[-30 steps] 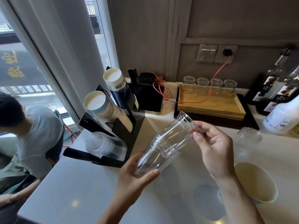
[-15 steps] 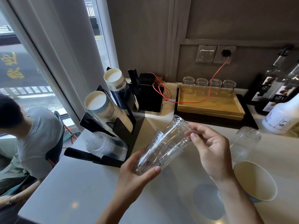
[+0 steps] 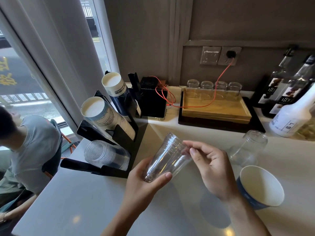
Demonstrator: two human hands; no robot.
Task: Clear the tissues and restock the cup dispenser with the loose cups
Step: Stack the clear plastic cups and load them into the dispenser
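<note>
Restocking step in hand. Nested clear cups (image 3: 167,158) at frame centre, above the worktop (image 3: 81,201): left hand (image 3: 144,183) grip closed around the base, right hand (image 3: 208,165) pinching the rim. Next, probably: slide into cup dispenser (image 3: 117,133) lower slot, centre left.

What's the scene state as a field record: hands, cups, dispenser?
left hand: grips the clear cup stack near its base
right hand: fingers at the stack's rim
stack: tilted, off the counter
dispenser: two paper cup columns, clear cups in bottom slot
paper cup: loose, by right wrist
tissues: none visible
</note>
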